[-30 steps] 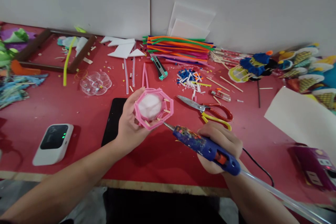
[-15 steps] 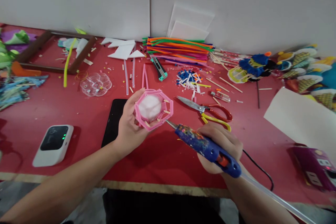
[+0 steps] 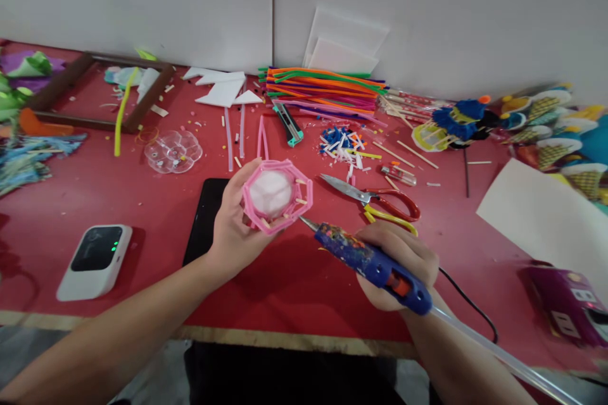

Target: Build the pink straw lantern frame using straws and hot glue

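Note:
My left hand is closed round the left side of a pink pipe-cleaner basket, which has a white base and short wooden sticks between its rims. The basket's open side faces me. In my right hand is a blue glue gun, stained with paint or glue, with a long clear glue stick coming out of its back end. The gun's metal tip is at the lower right edge of the basket; whether it touches cannot be made out. Some fingers of both hands are hidden behind what they hold.
Scissors lie open behind the glue gun. A black phone is under my left hand, with a white device farther left. Pipe cleaners, a cutter and scraps lie at the back; a purple box stands at right.
The glue gun and my right hand have shifted very slightly up and left. My left hand and the basket are almost unmoved, both grips unchanged.

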The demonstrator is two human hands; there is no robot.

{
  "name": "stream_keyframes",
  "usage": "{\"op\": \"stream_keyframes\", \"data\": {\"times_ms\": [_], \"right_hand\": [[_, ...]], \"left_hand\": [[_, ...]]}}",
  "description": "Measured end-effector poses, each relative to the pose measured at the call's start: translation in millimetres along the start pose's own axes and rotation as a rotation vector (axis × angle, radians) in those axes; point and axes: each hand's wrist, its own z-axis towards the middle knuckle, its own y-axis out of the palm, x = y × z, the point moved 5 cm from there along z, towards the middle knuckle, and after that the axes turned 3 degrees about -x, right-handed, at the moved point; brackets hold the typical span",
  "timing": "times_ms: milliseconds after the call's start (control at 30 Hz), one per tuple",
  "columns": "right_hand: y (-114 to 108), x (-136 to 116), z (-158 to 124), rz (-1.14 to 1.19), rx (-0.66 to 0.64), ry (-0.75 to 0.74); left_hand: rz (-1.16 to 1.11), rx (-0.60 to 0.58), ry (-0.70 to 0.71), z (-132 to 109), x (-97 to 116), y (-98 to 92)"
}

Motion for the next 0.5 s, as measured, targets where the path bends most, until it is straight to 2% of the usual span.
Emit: {"op": "stream_keyframes", "data": {"times_ms": [100,267,367,500], "right_hand": [[0,0,-1,-0.001,0.007,-0.007],[1,-3,-1,0.065,-0.042,-0.054],[2,-2,-1,0.072,-0.071,-0.073],[-5,11,-10,-0.006,0.002,0.000]], "left_hand": [[-0.007,-0.017,-0.008,0,1,0.7],[0.061,-0.009,0.032,1,4,0.0],[0.025,-0.001,0.011,0,1,-0.1],[0.003,0.030,-0.062,-2,-8,-1.6]]}}
